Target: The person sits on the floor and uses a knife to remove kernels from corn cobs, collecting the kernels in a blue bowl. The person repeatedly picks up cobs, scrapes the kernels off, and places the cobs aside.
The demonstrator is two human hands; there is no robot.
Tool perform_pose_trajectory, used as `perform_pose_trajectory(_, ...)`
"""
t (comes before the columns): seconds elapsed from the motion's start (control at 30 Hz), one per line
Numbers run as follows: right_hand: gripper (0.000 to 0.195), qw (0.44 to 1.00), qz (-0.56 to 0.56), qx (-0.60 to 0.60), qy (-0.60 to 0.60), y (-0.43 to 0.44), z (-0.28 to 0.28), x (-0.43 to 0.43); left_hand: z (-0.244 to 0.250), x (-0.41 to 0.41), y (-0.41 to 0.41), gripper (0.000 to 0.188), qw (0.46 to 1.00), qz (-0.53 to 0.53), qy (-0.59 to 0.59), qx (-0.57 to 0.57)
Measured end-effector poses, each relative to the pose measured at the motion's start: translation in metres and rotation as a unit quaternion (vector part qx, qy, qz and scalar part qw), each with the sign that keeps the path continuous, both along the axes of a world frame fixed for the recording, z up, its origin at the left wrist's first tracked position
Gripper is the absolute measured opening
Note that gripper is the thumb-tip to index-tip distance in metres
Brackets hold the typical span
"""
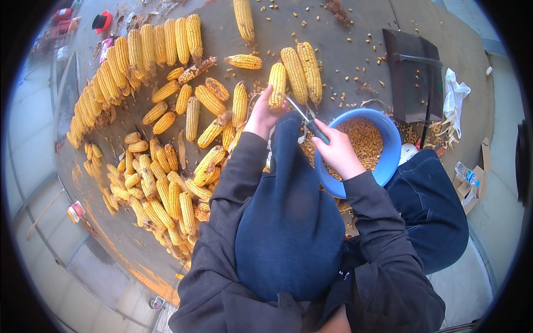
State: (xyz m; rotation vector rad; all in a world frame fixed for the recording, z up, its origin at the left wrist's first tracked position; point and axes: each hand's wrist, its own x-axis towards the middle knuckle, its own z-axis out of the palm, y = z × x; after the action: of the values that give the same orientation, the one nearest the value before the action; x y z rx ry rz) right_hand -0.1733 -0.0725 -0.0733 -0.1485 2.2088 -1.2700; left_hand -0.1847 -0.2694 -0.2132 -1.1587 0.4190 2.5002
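Observation:
An ear of dried yellow corn [277, 83] stands upright in my left hand [266, 113], its kernels still dense on the side I see. My right hand [336, 146] grips the dark green handle of a screwdriver [316, 130]. The metal shaft reaches toward the lower part of that ear; whether its tip touches the kernels I cannot tell. Below my right wrist is a blue plastic bucket [391, 137] holding loose corn kernels [361, 132]. Just beyond the held ear, two more ears [300, 73] lie side by side on the ground.
A curved row of corn ears [137, 50] spans the far left. Nearer lies a large heap of ears [158, 183]. To the right are a dark dustpan [412, 75], a white plastic bag [454, 98] and a water bottle [467, 174] by a cardboard box. Kernels are scattered ahead.

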Motion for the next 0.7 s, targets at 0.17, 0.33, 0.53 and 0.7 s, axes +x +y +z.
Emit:
perform_pose_trajectory(0.17, 0.039, 0.996, 0.023, 0.043, -0.08, -0.007, 0.018, -0.015, 0.004, -0.006, 0.007, 0.032, 0.999, 0.041, -0.001, -0.036)
perform_pose_trajectory(0.33, 0.039, 0.993, 0.042, 0.052, -0.098, -0.006, 0.027, -0.02, -0.001, -0.004, 0.007, 0.028, 0.999, 0.011, -0.002, -0.038)
perform_pose_trajectory(0.53, 0.041, 0.99, 0.027, 0.025, -0.134, -0.006, 0.012, -0.024, -0.005, -0.002, 0.007, 0.028, 0.997, -0.022, -0.015, -0.065)
perform_pose_trajectory(0.7, 0.042, 0.947, 0.05, 0.023, -0.318, -0.006, 0.009, -0.059, -0.001, 0.002, 0.005, 0.03, 0.995, -0.04, -0.038, -0.077)
